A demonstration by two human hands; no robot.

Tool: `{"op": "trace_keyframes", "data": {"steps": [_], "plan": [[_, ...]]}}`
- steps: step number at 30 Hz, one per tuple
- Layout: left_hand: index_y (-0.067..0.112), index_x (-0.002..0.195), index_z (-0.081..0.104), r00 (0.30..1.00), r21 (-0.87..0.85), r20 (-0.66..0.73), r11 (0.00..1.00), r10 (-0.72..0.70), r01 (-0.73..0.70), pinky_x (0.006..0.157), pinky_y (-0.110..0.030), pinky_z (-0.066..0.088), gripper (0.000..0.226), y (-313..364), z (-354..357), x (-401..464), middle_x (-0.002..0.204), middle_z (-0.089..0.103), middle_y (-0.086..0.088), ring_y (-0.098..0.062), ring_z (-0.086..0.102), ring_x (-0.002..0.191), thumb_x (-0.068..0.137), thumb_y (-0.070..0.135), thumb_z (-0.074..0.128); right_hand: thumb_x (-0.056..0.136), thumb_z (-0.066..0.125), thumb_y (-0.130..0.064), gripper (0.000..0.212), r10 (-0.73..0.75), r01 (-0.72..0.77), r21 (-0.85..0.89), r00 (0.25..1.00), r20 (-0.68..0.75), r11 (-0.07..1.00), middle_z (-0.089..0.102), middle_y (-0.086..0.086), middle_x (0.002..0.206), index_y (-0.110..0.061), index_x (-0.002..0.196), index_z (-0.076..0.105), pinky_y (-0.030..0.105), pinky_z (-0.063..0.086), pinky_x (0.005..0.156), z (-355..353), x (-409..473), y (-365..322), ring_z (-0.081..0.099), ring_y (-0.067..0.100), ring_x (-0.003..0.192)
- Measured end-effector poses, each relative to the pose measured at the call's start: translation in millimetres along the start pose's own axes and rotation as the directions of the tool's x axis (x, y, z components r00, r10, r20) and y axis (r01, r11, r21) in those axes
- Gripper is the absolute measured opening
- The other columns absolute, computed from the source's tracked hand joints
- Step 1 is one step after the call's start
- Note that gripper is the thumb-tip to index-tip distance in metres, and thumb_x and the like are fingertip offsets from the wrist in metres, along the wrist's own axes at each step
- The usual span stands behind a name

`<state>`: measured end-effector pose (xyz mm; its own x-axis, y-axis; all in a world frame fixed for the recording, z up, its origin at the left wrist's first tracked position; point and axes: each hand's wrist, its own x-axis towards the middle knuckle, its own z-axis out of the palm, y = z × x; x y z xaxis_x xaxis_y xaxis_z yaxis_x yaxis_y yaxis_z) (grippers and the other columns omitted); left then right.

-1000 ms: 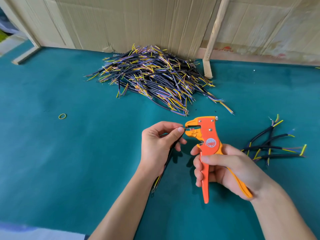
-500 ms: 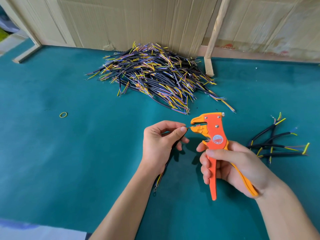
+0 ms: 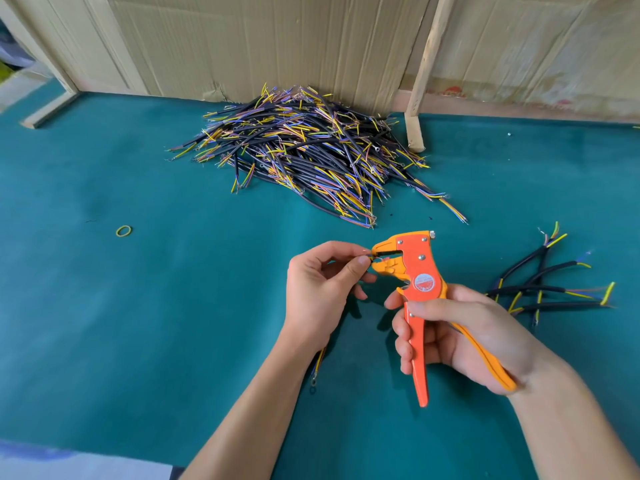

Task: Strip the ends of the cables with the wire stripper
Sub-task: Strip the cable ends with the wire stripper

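My right hand (image 3: 460,337) grips the handles of an orange wire stripper (image 3: 417,278), its jaws pointing left. My left hand (image 3: 322,285) pinches a black cable between thumb and forefinger, with a wire end right at the jaws. Most of that cable is hidden behind my hand; its lower end (image 3: 317,367), with coloured wires and a ring terminal, hangs out below my wrist. A big pile of black cables (image 3: 304,150) with yellow, blue and brown ends lies at the back of the table. A small group of cables (image 3: 550,282) lies to the right of the stripper.
The table is covered in teal felt (image 3: 138,306). A yellow-green rubber band (image 3: 124,231) lies to the left. Cardboard sheets (image 3: 277,39) and a leaning wooden strip (image 3: 420,77) stand behind the pile. A wooden bar (image 3: 48,110) lies at the far left.
The stripper and my right hand have shifted slightly right and up in view. The jaws have opened wider around the wire end that my left hand holds.
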<state>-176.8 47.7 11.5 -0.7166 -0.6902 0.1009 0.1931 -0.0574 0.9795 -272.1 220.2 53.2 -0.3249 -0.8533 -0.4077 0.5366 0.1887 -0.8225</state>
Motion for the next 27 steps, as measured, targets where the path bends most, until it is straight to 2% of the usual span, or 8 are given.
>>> {"op": "trace_keyframes", "data": {"steps": [3,6,9,12,16,22,27], "plan": [[0.018,0.084,0.075,0.999,0.053,-0.013,0.998,0.038,-0.037,0.052,-0.030,0.053,0.009,-0.6,1.1,-1.1,0.072,0.073,-0.005,-0.029,0.068,0.061,0.087,0.010,0.073,0.079,0.080,-0.021,0.043,0.000,0.000,-0.004,1.000,0.011,1.000,0.059,0.026,0.086,0.005,0.112,0.068,0.049,0.057,0.066,-1.7,0.6,0.6,0.061,0.039,0.069],[0.018,0.086,0.074,0.997,0.114,-0.024,0.991,0.067,-0.064,0.055,-0.038,0.057,0.005,-0.9,1.3,-2.6,0.072,0.074,-0.005,-0.033,0.070,0.062,0.086,0.014,0.072,0.080,0.082,-0.021,0.044,0.016,-0.016,0.010,0.999,0.031,1.000,0.060,0.026,0.086,0.005,0.112,0.068,0.050,0.057,0.068,-2.6,2.8,1.7,0.062,0.039,0.070],[0.016,0.086,0.073,0.996,0.145,-0.034,0.986,0.086,-0.080,0.058,-0.044,0.059,0.007,0.4,2.0,-3.9,0.073,0.073,-0.004,-0.032,0.071,0.063,0.087,0.009,0.071,0.080,0.084,-0.023,0.045,0.032,-0.034,0.039,0.999,0.044,0.999,0.061,0.025,0.086,0.005,0.113,0.069,0.051,0.056,0.068,-3.8,4.7,2.9,0.062,0.039,0.070],[0.012,0.085,0.072,0.995,0.164,-0.041,0.983,0.093,-0.086,0.056,-0.037,0.058,0.014,1.8,3.3,-5.1,0.073,0.072,-0.001,-0.028,0.072,0.065,0.090,-0.001,0.069,0.080,0.085,-0.024,0.046,0.039,-0.041,0.057,0.998,0.047,0.998,0.062,0.023,0.085,0.004,0.112,0.070,0.050,0.056,0.067,-4.5,5.9,3.6,0.063,0.039,0.070],[0.015,0.084,0.071,0.992,0.225,-0.053,0.969,0.112,-0.098,0.054,-0.026,0.056,0.021,5.2,5.0,-6.5,0.073,0.072,0.000,-0.022,0.072,0.064,0.090,-0.004,0.068,0.077,0.087,-0.026,0.044,0.042,-0.044,0.064,0.998,0.039,0.997,0.061,0.022,0.082,0.002,0.108,0.072,0.048,0.056,0.063,-2.2,5.9,3.2,0.061,0.037,0.066],[0.012,0.085,0.071,0.993,0.231,-0.055,0.969,0.105,-0.090,0.055,-0.029,0.058,0.019,6.8,5.5,-7.3,0.072,0.072,-0.002,-0.022,0.073,0.066,0.090,-0.006,0.067,0.085,0.074,-0.024,0.032,0.029,-0.029,0.061,1.000,0.007,0.998,0.058,0.021,0.079,0.001,0.106,0.072,0.044,0.055,0.059,1.0,3.4,1.6,0.058,0.034,0.061],[0.017,0.083,0.070,0.995,0.246,-0.036,0.966,0.095,-0.083,0.053,-0.022,0.053,0.025,9.5,4.7,-8.1,0.072,0.073,-0.004,-0.014,0.069,0.058,0.090,-0.007,0.067,0.089,0.068,-0.024,0.028,0.035,-0.034,0.059,0.999,-0.007,0.998,0.056,0.019,0.075,0.000,0.104,0.073,0.041,0.054,0.056,2.1,2.0,0.2,0.056,0.032,0.058]]}}
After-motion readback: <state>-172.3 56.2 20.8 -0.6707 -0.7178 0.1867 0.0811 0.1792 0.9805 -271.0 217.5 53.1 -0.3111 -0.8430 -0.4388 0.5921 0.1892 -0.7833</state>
